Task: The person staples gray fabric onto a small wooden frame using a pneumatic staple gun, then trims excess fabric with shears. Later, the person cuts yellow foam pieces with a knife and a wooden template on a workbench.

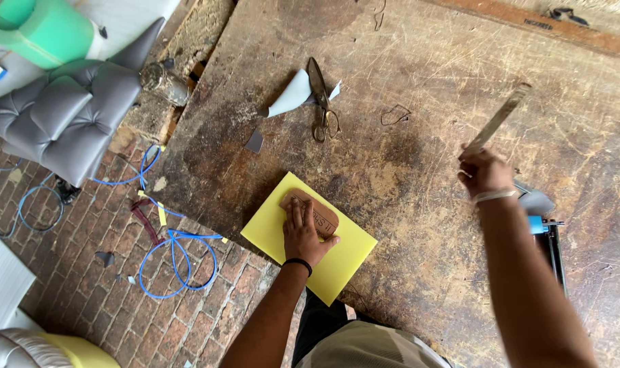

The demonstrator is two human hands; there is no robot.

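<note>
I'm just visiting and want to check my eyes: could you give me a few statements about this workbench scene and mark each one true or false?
1. The left hand presses a brown oval piece onto a yellow sheet. True.
2. The right hand holds the scissors. False: it holds a flat metal ruler; the scissors lie on the worn wooden table.
3. A grey tufted cushion lies left of the table. True.
4. The yellow sheet lies on the brick floor. False: it lies at the table's edge.
</note>
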